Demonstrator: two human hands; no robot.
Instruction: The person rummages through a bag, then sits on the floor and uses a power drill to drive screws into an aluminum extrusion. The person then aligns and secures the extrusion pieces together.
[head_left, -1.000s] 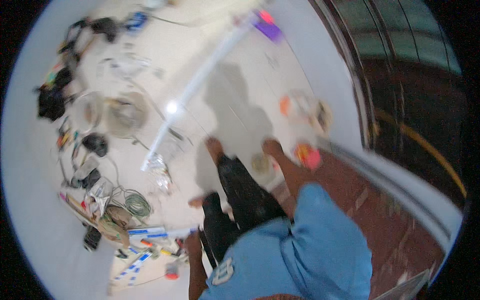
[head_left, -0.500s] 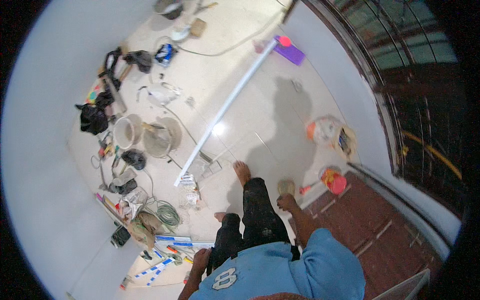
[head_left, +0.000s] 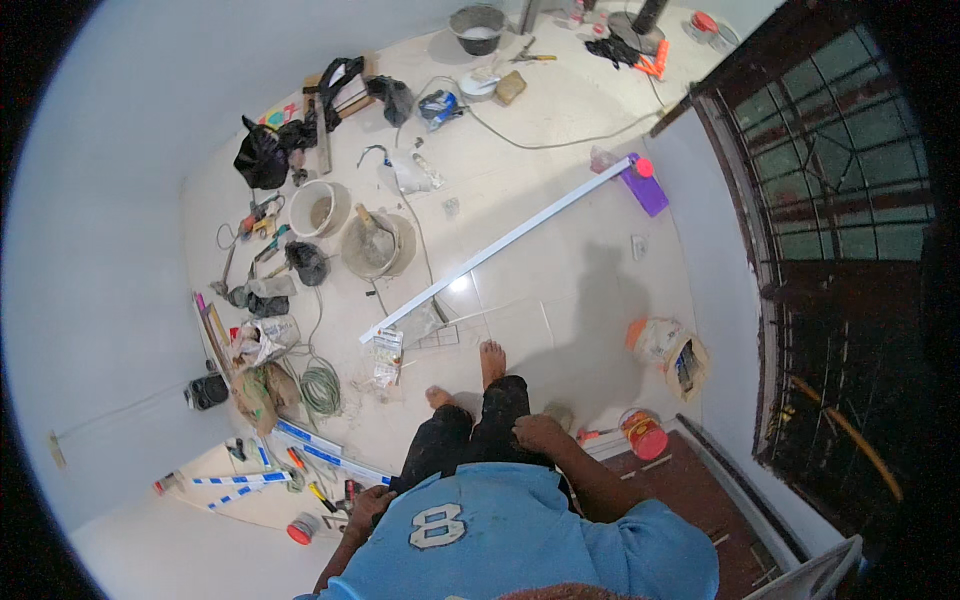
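1. At the left hip, left hand (head_left: 372, 503) lies low against the dark trousers (head_left: 483, 432); forearm slants up from the lower edge. Fingers: cannot tell if open or closed.
2. Right hand (head_left: 538, 435) at the right thigh, touching the trousers, back of hand showing. Elbow bent outward; fingers curled under, whether pinching cloth cannot tell. Trousers cover both legs, between the hands.
3. Near left hand: blue-and-white strips (head_left: 345, 467) on the floor. Just beyond right hand: red tub (head_left: 643, 435).
4. Bare feet (head_left: 492, 362) on pale tile, right one farther forward.
5. Past the feet: long white bar (head_left: 500, 248) lying diagonally, far end at a purple box (head_left: 645, 190).
6. Left of bar: two buckets (head_left: 342, 208) side by side. Farthest: dark basin (head_left: 478, 46) near the wall.
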